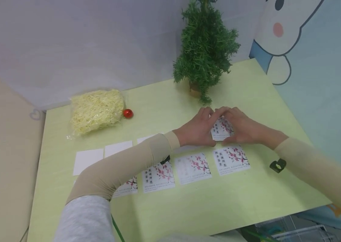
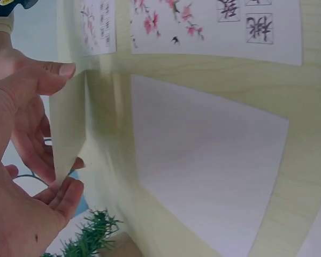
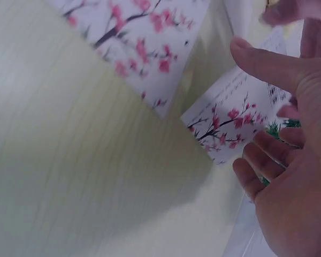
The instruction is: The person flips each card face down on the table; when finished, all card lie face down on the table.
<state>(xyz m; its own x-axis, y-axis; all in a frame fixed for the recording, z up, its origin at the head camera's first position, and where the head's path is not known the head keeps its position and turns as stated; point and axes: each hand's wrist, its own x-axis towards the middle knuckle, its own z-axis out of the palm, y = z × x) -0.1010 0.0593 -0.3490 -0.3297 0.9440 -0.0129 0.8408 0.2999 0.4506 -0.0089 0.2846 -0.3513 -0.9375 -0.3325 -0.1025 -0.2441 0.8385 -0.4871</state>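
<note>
My left hand (image 1: 199, 127) holds a small square card (image 1: 221, 128) printed with pink blossom branches and dark characters. In the left wrist view the card (image 2: 69, 128) stands nearly edge-on, with the left thumb at one corner and curled fingers at another. My right hand (image 1: 244, 129) is beside the card, its fingers spread and slightly bent around it. The right wrist view shows the right fingertips (image 3: 249, 179) close by the card's edge, its blossom side facing the camera. Below the hands lies another blossom card (image 1: 231, 159).
More blossom cards (image 1: 158, 176) lie in a front row, with plain white cards (image 1: 88, 161) behind. A clear bag of pale yellow shreds (image 1: 98, 109) and a small red ball (image 1: 128, 113) lie at the back left. A small green artificial tree (image 1: 205, 47) stands behind the hands.
</note>
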